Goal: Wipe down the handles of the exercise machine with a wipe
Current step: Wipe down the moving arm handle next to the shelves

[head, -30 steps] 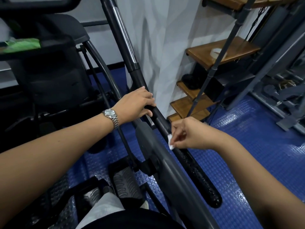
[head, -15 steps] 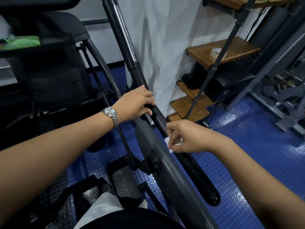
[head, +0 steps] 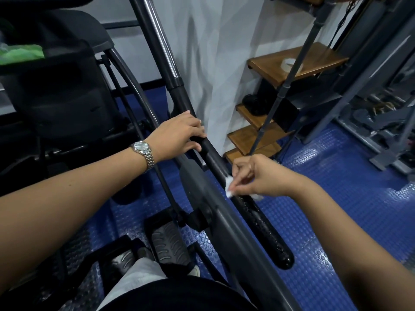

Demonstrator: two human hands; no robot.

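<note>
- Material: the wipe (head: 229,187) is a small white scrap that looks thin, soft and damp; it should weigh almost nothing and fold easily round a tube, but it may bunch or tear if dragged hard
- Grip: the right hand (head: 262,178) pinches it between thumb and curled fingertips and presses it onto the handle (head: 262,227), about where the smooth part gives way to the textured grip
- The handle is a stiff, sloping black bar, and its lower grip glistens, so it is probably wet and somewhat slippery
- The left hand (head: 179,135) holds the same bar higher up, fingers close together and curled over it, thumb beneath, with a watch (head: 143,151) on the wrist
- That upper hold looks wise, since such an arm likely swings; wrapping more of the wipe round the bar would cover it better
- Underfoot are a blue studded rubber floor (head: 336,198) and a ribbed pedal (head: 168,241)
- Wooden steps (head: 292,61) and a white curtain (head: 213,63) stand just behind
</note>
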